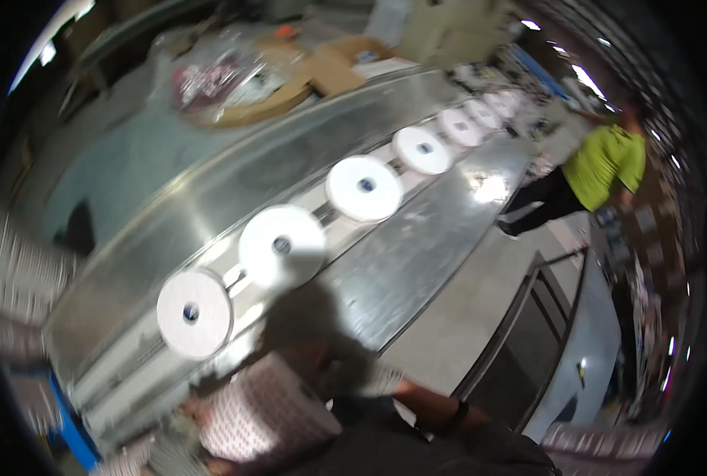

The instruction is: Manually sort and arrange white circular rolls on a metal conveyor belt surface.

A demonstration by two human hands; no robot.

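Observation:
Close to my body is a large wide roll (258, 412), white with a small red repeating print, lying tilted on its side. My left hand (187, 444), in a grey glove with bare fingertips showing, grips its left end. At the roll's upper right is my right hand (361, 373), also gloved, its forearm coming in from the right with a dark wristband; its fingers lie in deep shadow against the roll. Just beyond stands a row of white rolls on a conveyor, the nearest roll (195, 313) and a second roll (282, 246) showing dark core holes.
The long metal conveyor (417, 238) runs away to the upper right. A co-worker in a yellow-green shirt (607, 166) stands beyond its right side. Cardboard (345, 63) and clear plastic wrap (242, 71) lie behind it. A dark-framed cart (520, 341) stands at right.

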